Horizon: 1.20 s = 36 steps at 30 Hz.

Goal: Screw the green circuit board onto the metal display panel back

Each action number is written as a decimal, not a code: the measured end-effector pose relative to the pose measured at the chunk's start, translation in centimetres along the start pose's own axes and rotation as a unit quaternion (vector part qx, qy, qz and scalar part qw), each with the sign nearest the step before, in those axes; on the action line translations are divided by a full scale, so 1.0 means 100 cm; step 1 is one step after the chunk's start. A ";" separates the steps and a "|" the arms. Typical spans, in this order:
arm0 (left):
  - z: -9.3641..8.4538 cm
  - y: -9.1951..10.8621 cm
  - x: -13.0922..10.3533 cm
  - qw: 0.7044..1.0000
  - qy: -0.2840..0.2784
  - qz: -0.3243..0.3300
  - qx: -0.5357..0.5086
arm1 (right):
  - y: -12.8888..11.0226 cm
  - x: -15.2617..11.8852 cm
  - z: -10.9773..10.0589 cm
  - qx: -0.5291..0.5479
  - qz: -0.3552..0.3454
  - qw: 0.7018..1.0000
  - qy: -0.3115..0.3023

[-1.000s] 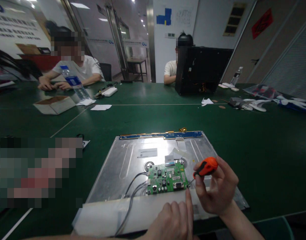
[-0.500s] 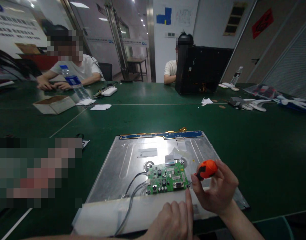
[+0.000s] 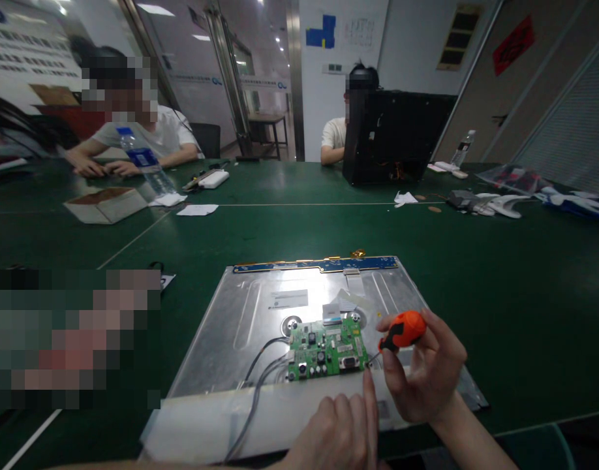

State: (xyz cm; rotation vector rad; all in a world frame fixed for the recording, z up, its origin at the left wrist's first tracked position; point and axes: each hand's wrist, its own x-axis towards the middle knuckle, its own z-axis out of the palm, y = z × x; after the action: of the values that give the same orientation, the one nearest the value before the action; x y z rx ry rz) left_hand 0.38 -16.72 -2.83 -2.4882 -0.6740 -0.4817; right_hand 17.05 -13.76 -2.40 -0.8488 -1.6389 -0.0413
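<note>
A silvery metal panel lies on the green table, with a green circuit board on it near the middle. My right hand holds an orange and black screwdriver, its tip at the board's lower right corner. My left hand is below the board over a whitish sheet; its index finger is stretched out to that same corner, the other fingers curled. Dark cables run from the board's left side. A blue strip board lines the panel's far edge.
Across the table sit two people, one behind a large black casing. A white open box and a bottle stand at the left. Gloves lie at the right. A blurred-out patch covers the left foreground.
The fingers of my right hand have shifted on the screwdriver: the index finger has lifted and the thumb sits lower. The person at the left has leaned slightly left.
</note>
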 end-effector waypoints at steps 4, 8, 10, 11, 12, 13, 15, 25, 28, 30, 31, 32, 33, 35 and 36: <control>-0.001 -0.002 0.001 1.000 0.003 0.003 0.004 | -0.001 0.002 -0.001 0.013 -0.005 1.000 -0.003; -0.002 -0.003 0.001 1.000 0.005 0.009 0.007 | -0.003 0.006 0.000 0.020 0.004 1.000 -0.003; -0.001 -0.003 0.001 1.000 0.001 0.014 0.008 | -0.004 0.007 0.001 0.007 0.002 1.000 0.007; -0.001 -0.003 0.000 1.000 -0.005 0.016 0.008 | -0.004 0.008 0.001 -0.002 -0.002 1.000 0.011; -0.001 -0.002 0.000 1.000 -0.015 0.017 0.009 | -0.005 0.008 0.002 -0.009 -0.006 1.000 0.014; -0.001 -0.002 0.000 0.999 -0.024 0.019 0.011 | -0.005 0.008 0.002 -0.013 -0.010 1.000 0.016; -0.001 -0.002 -0.001 0.999 -0.033 0.020 0.012 | -0.004 0.008 0.003 -0.020 -0.016 1.000 0.019; 0.001 0.000 -0.004 0.999 -0.038 0.019 0.002 | -0.001 0.007 0.005 -0.119 -0.058 0.990 0.053; 0.000 -0.001 -0.003 0.999 -0.033 0.017 0.000 | -0.001 0.006 0.004 -0.119 -0.058 0.990 0.048; 0.001 -0.001 -0.003 1.000 -0.023 0.011 -0.001 | -0.001 0.006 0.003 -0.084 -0.039 0.995 0.033; 0.001 -0.001 -0.003 1.000 -0.020 0.009 -0.001 | -0.001 0.006 0.003 -0.060 -0.029 0.998 0.024; 0.002 0.000 -0.003 1.000 -0.015 0.008 -0.002 | -0.002 0.006 0.002 -0.040 -0.021 0.999 0.017; 0.003 0.000 -0.003 1.000 -0.011 0.008 -0.002 | -0.002 0.007 0.002 -0.026 -0.017 0.999 0.013; 0.003 0.000 -0.003 1.000 -0.004 0.009 -0.004 | -0.003 0.009 0.001 -0.005 -0.016 1.000 0.009; 0.003 0.000 -0.002 1.000 -0.002 0.009 -0.004 | -0.004 0.009 0.001 0.004 -0.016 1.000 0.007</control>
State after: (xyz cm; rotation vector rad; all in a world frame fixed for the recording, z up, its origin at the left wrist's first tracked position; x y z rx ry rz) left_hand 0.26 -16.64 -3.21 -2.5016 -0.6530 -0.4733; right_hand 16.76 -13.51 -1.48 -0.8144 -1.6372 -0.0619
